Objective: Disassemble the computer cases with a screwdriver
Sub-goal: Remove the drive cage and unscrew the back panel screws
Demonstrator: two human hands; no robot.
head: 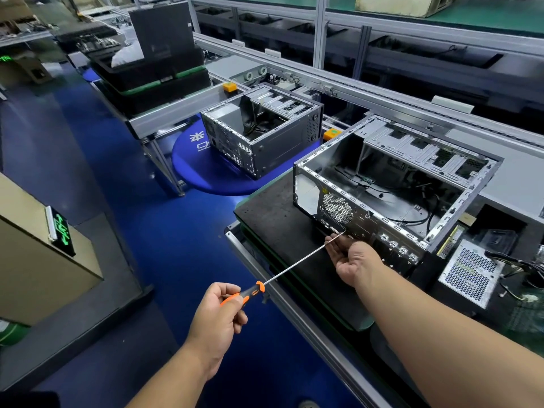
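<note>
An open grey computer case lies on its side on a black mat, rear panel facing me. My left hand grips the orange-and-black handle of a long screwdriver. Its thin shaft runs up and right, and the tip meets the rear panel below the round fan grille. My right hand is at the shaft near the tip, palm up, fingers loosely around it by the case's lower rear edge. A second open case stands further back on a blue round platform.
A removed power supply with loose cables lies right of the near case. Stacked black trays sit at the back left. A conveyor rail runs behind the cases. A tan box stands at left across the blue floor aisle.
</note>
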